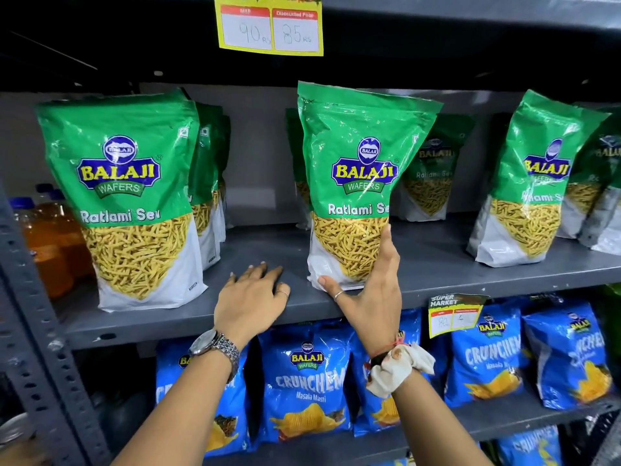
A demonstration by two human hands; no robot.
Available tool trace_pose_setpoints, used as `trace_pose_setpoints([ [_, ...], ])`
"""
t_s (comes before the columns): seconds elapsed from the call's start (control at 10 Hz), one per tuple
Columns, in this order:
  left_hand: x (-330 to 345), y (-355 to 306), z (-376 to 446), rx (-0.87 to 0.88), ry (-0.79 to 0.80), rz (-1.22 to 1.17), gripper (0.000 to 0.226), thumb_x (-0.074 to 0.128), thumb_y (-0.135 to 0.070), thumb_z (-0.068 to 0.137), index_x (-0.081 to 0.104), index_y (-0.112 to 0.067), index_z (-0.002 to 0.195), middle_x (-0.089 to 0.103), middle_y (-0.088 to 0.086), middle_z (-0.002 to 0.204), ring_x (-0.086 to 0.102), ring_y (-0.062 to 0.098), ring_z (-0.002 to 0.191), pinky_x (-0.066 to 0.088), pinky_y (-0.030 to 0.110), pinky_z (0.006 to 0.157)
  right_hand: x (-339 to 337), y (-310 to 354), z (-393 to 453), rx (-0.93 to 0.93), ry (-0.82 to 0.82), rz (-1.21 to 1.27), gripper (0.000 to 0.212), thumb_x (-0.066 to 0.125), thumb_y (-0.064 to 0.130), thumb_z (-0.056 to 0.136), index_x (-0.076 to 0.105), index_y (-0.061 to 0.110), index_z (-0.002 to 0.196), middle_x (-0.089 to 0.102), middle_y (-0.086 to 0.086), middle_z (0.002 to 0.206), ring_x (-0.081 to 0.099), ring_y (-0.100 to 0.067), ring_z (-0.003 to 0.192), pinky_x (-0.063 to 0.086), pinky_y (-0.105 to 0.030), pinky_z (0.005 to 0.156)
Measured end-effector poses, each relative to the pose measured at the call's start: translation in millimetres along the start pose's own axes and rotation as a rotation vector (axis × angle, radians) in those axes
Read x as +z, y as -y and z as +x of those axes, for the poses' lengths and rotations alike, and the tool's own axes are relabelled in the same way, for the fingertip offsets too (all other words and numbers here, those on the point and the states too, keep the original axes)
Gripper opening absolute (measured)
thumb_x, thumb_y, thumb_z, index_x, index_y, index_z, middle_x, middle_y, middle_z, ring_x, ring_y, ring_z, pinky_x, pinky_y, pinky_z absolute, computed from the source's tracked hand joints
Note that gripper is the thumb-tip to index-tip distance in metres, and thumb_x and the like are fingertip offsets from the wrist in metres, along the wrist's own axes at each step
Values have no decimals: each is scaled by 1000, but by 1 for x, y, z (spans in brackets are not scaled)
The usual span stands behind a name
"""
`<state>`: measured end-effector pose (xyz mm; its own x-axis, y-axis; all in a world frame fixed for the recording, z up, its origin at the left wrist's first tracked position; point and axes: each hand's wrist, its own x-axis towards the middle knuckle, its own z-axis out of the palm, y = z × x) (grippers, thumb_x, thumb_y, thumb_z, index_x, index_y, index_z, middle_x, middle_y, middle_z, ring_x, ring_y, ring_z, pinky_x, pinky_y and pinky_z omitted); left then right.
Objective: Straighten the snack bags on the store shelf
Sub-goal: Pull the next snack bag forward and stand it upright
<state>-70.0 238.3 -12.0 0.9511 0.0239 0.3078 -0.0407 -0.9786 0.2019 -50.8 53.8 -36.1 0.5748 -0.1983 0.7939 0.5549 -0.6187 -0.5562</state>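
1. Nearest the camera, two bare forearms reach up and forward; the left wrist wears a metal wristwatch (215,346), and the right wrist carries a white cloth scrunchie (398,366) with a red thread.
2. Below the arms, blue Balaji Crunchem bags (307,381) stand in a row on the lower shelf, with a yellow price tag (453,316) hanging from the shelf edge above them.
3. The left hand (253,297) lies palm down on the front part of the grey metal shelf (188,319), fingers spread and flat, holding nothing, just left of the middle bag.
4. The right hand (369,290) is wide open and cups the middle Ratlami Sev bag (356,183) at its lower right corner: thumb across the bottom front, fingers up along the right side.
5. That green and white bag stands upright near the shelf's front edge, its top leaning slightly right.
6. To the left, another Ratlami Sev bag (131,203) stands at the front with more behind it; a third one (534,183) stands to the right, turned at an angle.
7. Further back, more green bags (431,176) sit against the rear wall.
8. Overhead hangs a yellow price label (270,26) reading 90 and 85.
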Motion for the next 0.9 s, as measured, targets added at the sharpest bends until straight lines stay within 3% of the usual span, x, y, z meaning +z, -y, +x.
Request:
trace_pose_setpoints([
  [0.3, 1, 0, 1, 2, -14, -9, 50, 26, -38, 95, 35, -30, 144, 28, 3, 157, 23, 20, 145, 14, 43, 121, 9, 3, 7, 25, -3, -67, 118, 72, 67, 61, 7, 24, 150, 36, -8, 141, 53, -33, 119, 57, -48, 74],
  [0.5, 1, 0, 1, 4, -11, 4, 50, 26, -39, 96, 35, -30, 144, 28, 3, 157, 24, 20, 145, 15, 44, 121, 9, 2, 9, 25, -16, -21, 117, 77, 65, 56, 15, 27, 148, 40, 1, 137, 53, -23, 118, 52, -33, 75],
  [0.9, 2, 1, 1, 3, 1, 5, 51, 25, -39, 95, 34, -30, 144, 28, 3, 158, 24, 20, 145, 14, 44, 119, 6, 3, 6, 7, -5, -11, 113, 75, 64, 61, 14, 24, 148, 36, -3, 144, 50, -27, 125, 56, -44, 78],
])
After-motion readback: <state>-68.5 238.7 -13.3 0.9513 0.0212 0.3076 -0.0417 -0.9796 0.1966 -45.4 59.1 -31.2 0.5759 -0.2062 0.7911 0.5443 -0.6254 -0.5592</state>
